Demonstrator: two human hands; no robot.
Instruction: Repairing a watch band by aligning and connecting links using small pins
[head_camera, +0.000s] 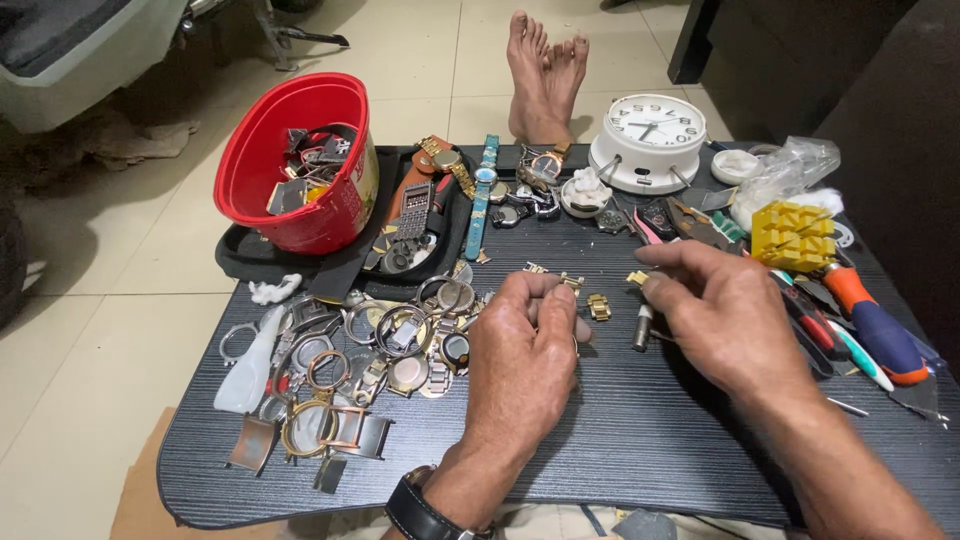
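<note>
Left grip: my left hand (525, 345) sat low at the centre of the bench (640, 430), fingers curled under and closed, knuckles up. Something small seemed pinched at its fingertips, by the gold bracelet piece (572, 283) showing at its 1 o'clock, but I could not tell whether it truly held that piece or only rested against it.

Right grip: my right hand (735, 320) lay at 3 o'clock from the left, thumb and forefinger nearly closed on a small gold link (637, 277) at its fingertips.

Key relation: the two fingertip pinches faced each other across a short gap, the right one at about 2 o'clock from the left one.

Loose link: a second gold link (599, 307) lay flat on the bench in that gap, just beside the left fingertips, nearer the left hand than the right.

Metal pin tool: a short silver cylinder (642, 326) lay below the right fingertips at 6 o'clock, its long axis running 12 to 6.

Surroundings: a heap of watch cases (370, 350) lay at 9 o'clock of the left hand, a red bucket (260, 160) at 11 o'clock, a white alarm clock (650, 140) at 12 o'clock, and a yellow block (792, 235) with an orange-handled screwdriver (870, 320) at 3 o'clock of the right hand.
</note>
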